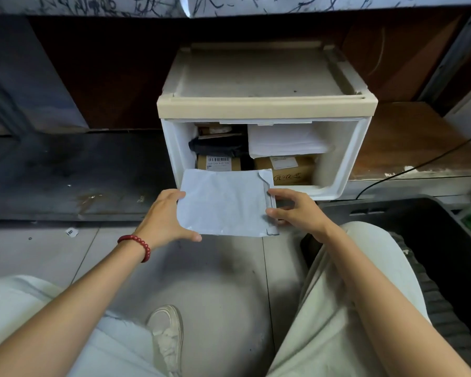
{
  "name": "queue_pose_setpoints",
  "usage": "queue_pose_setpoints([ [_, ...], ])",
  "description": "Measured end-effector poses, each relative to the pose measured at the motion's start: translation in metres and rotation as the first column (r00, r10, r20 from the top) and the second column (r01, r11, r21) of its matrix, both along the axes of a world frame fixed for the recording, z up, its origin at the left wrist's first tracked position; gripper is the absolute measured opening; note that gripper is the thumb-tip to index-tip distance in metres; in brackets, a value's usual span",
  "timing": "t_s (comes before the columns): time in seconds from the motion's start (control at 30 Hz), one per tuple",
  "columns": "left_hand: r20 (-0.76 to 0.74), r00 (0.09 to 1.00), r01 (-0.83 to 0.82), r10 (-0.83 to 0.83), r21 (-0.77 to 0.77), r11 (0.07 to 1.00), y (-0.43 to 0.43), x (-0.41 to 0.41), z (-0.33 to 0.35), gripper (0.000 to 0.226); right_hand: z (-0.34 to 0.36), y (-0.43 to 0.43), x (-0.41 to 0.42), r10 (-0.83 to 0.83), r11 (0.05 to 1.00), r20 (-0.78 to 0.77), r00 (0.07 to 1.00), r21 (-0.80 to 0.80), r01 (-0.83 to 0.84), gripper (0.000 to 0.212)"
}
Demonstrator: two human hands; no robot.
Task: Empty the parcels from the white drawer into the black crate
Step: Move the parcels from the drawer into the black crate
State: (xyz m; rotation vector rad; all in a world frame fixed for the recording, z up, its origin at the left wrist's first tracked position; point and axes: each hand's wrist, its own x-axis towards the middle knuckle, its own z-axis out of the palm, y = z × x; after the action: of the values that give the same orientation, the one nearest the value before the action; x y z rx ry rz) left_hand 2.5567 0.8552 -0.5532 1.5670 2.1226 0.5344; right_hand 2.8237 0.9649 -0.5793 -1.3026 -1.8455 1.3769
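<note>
**Hands and parcel.** You held the grey parcel (223, 202) flat, directly in front of the white drawer (337, 164), with one hand at each short edge. Your left hand (163, 216), which wore the red bead bracelet (136, 244), spanned the left edge, with the thumb at the near corner and the fingers curled round the far one. Your right hand (297, 210) pinched the right edge beside the folded flap, between thumb and fingertips. A thin, limp mailer would probably sag if held by one edge, so the double grip made sense. Whether the parcel's far edge touched the drawer's front lip could not be told.

**Drawer contents.** Two brown cartons (218, 162) sat at the drawer's front, with a dark bag (215, 145) and a white parcel (286, 140) stacked above them. Most of the emptying therefore appeared still to do.

**Surroundings.** Grey floor tiles (215, 281) and your shoe (166, 330) lay in front of the drawer. The black crate (419, 221) stood just right of the drawer and nearer to you, so the carry looked short. The drawer rested on a low ledge, which was dark and stained to its left. To its right lay a wooden board (405, 140) crossed by a black cable (419, 164). A dark recess lay behind the drawer.
</note>
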Motion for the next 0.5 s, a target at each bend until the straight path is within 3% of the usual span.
queue_pose_setpoints([
  [0.17, -0.049, 0.997, 0.057, -0.055, 0.041, 0.998, 0.003, 0.002, -0.001, 0.103, -0.001, 0.003, 0.006, 0.036, 0.999, 0.037, 0.999, -0.017, -0.035, 0.087],
  [0.3, -0.072, 0.993, 0.101, -0.094, 0.101, 0.99, 0.006, 0.002, 0.001, 0.089, -0.005, 0.007, 0.008, -0.011, 1.0, 0.026, 1.0, -0.025, 0.012, 0.073],
  [0.5, -0.105, 0.994, 0.057, -0.023, 0.334, 0.941, 0.012, 0.0, -0.002, 0.026, 0.002, 0.002, 0.002, -0.04, 0.999, 0.004, 0.999, -0.036, 0.04, 0.069],
])
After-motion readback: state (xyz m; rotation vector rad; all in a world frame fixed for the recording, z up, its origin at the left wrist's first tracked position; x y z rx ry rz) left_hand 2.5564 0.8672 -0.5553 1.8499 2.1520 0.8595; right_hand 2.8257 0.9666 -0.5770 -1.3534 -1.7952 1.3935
